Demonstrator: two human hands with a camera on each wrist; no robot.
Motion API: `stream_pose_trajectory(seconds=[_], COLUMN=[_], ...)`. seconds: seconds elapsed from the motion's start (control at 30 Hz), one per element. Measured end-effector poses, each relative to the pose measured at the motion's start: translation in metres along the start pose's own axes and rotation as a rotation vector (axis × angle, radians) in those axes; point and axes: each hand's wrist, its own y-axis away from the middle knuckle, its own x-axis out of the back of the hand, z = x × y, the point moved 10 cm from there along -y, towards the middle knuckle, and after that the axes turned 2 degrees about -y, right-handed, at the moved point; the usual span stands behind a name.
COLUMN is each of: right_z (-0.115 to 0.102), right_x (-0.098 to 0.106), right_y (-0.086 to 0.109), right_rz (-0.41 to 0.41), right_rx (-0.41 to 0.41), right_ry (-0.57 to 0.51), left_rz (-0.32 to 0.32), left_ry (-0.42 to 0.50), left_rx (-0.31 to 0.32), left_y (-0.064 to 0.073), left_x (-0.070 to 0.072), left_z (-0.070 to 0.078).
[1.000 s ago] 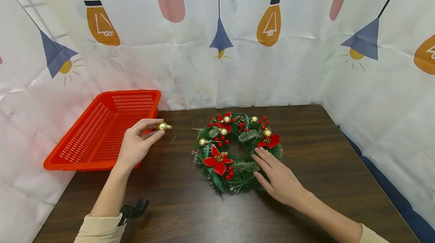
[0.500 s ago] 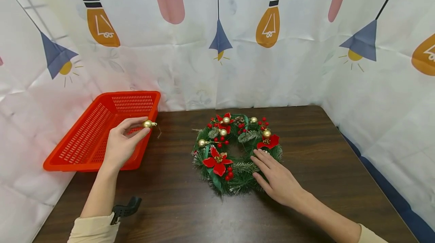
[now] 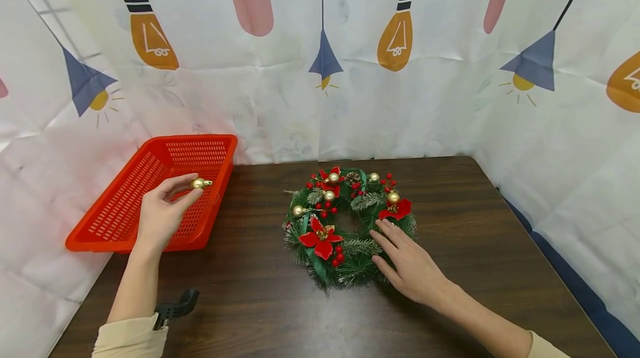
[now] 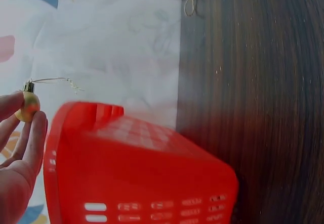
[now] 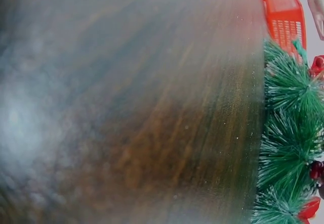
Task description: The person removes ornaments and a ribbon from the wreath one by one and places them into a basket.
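Between thumb and fingertips, my left hand (image 3: pixel 161 214) pinches a small gold bauble (image 3: pixel 199 183), which overlaps the red plastic basket (image 3: pixel 214 202) in the head view. A thin gold loop hangs from the bauble's (image 4: pixel 31 105) cap in the left wrist view. My right hand (image 3: pixel 411 264) lies with fingers spread and fairly straight on the right front of a green Christmas wreath (image 3: pixel 356 276). Red poinsettias, berries, a pine cone and several gold baubles decorate the wreath. The right wrist view shows its frosted needles (image 5: pixel 288 133).
The basket stands at the back left of the dark wooden table (image 3: pixel 260 291). Behind hangs a white curtain (image 3: pixel 280 102) printed with lamps and bulbs. A black strap mount (image 3: pixel 177 309) sticks out from the left wrist.
My left hand has moved left with the gold bauble, from right of the basket to over it. The right hand stays on the wreath, which has not moved.
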Motion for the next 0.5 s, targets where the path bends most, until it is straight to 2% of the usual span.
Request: stream_pose_trajectory(seconds=[0.5], right_z=[0.001], right_x=[-0.001], right_y=[0.000], right_rz=[-0.002], right_rx=[-0.008], right_ry=[-0.007], left_rz=[0.030], left_ry=[-0.046], left_rx=[0.055], left_y=[0.002], left_x=[0.026], left_z=[-0.022])
